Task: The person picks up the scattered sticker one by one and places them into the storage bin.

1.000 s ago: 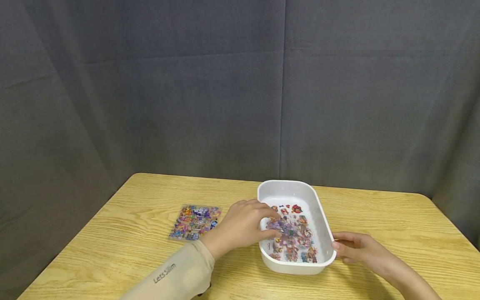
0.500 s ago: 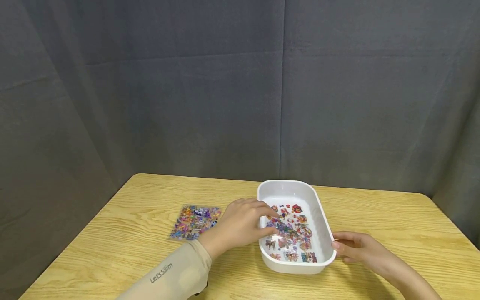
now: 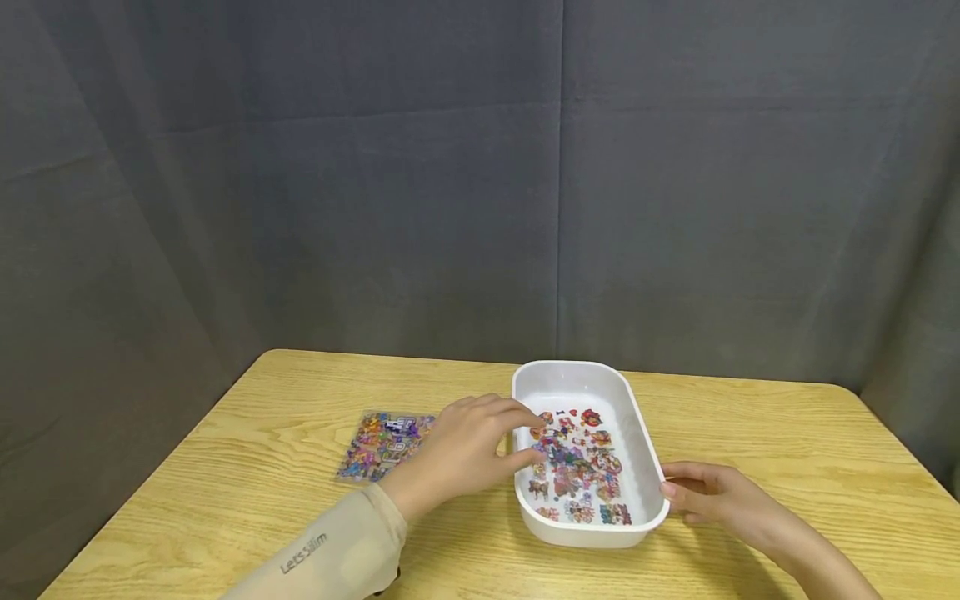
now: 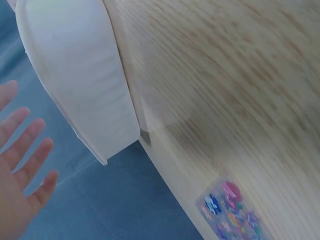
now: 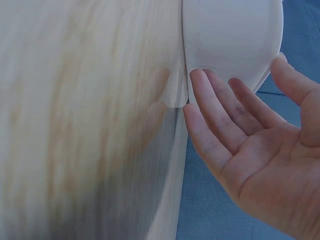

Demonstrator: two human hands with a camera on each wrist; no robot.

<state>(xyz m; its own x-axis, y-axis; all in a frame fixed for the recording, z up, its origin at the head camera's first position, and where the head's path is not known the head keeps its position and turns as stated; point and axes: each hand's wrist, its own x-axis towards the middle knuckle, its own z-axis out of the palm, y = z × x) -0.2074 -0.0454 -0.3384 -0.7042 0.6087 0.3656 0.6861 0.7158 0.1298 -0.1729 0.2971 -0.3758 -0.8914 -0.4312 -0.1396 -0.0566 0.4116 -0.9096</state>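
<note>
- Your left hand (image 3: 468, 442) hangs over the tub's left rim, its fingers and thumb spread apart; whether a fingertip touches anything inside, I cannot tell.
- Your right hand (image 3: 716, 498) is at the opposite side, fingers fairly straight and slightly apart by the outer wall, thumb tip at the rim.
- The white tub (image 3: 585, 538) stands between your two sets of fingers.
- Colourful printed stickers (image 3: 581, 467), many red or purple, lie on its floor, below your left fingertips and toward your right thumb.
- A clear packet (image 3: 378, 446) with colourful prints lies flat on the wooden table (image 3: 247, 467), left of your left fingers and partly hidden by that hand.
- Behind your left fingers, a pale sleeve (image 3: 337, 546) covers the forearm.
- Beyond all your fingertips hangs a dark grey cloth (image 3: 420, 208).
</note>
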